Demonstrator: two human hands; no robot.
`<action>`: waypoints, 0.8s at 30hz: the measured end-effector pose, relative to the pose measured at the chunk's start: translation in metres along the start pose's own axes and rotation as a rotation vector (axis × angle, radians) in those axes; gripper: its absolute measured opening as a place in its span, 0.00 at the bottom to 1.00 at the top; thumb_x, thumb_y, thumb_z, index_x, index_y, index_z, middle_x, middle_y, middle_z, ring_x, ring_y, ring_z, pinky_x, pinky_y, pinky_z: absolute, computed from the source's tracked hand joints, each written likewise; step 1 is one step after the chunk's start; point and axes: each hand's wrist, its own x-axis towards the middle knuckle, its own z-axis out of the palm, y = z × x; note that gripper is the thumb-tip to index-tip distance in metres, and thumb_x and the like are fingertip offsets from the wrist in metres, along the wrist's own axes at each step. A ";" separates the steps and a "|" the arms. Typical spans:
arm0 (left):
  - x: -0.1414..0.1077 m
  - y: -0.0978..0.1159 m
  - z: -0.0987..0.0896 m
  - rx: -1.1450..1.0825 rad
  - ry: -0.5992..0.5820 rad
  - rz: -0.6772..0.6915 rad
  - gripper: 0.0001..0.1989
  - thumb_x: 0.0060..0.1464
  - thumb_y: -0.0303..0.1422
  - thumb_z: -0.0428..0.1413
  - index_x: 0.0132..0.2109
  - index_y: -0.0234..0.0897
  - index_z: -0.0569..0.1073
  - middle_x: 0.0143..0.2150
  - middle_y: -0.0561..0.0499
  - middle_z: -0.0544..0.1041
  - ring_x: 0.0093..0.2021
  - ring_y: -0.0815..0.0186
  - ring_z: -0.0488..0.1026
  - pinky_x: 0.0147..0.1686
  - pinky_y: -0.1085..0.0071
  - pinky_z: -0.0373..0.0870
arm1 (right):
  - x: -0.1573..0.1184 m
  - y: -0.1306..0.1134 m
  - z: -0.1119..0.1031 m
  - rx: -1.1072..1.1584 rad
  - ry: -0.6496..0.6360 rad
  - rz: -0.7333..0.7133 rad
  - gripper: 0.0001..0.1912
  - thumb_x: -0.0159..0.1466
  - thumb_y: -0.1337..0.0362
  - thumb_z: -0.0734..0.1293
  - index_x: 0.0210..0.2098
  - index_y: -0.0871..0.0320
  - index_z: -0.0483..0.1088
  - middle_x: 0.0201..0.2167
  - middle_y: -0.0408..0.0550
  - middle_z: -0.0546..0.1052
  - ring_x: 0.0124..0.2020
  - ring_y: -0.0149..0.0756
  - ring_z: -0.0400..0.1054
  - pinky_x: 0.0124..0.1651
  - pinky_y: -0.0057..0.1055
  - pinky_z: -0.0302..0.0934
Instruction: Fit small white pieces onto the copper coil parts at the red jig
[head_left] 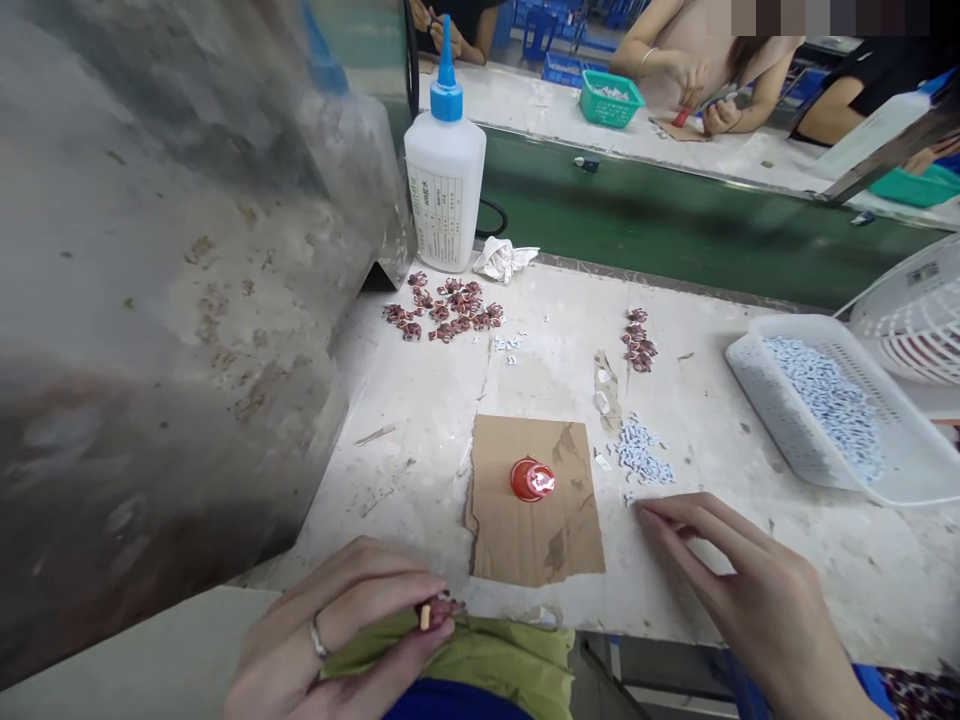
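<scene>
Head view: white perforated plastic tray at right. Near right, the right hand, fingertips nearly meeting, whether gripping unclear; near left, the left hand pinches a small reddish-brown figure, perhaps unfinished. Similar figures lie far left and right; which are done, unclear. Tiny pale-blue pieces lie by the right fingertips.

L hand low, ctr-left: fingers bent, pointing R, thumb opp. index in pinch. R hand: wrist lower R, fingertips L, close tog.
</scene>
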 end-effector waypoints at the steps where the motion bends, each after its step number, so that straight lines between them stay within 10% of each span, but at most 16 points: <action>1: 0.001 -0.001 0.001 0.021 0.006 -0.012 0.15 0.57 0.16 0.64 0.49 0.34 0.77 0.43 0.52 0.80 0.46 0.74 0.79 0.48 0.83 0.78 | 0.001 0.001 0.001 -0.012 0.007 -0.006 0.07 0.76 0.63 0.64 0.45 0.54 0.74 0.41 0.44 0.79 0.33 0.29 0.77 0.36 0.26 0.72; 24: 0.016 -0.003 0.017 0.065 0.022 -0.083 0.07 0.63 0.25 0.62 0.48 0.37 0.80 0.40 0.54 0.83 0.40 0.77 0.82 0.45 0.89 0.79 | 0.025 -0.011 -0.010 0.023 -0.052 -0.066 0.11 0.76 0.58 0.63 0.39 0.52 0.75 0.35 0.40 0.83 0.31 0.30 0.81 0.34 0.22 0.74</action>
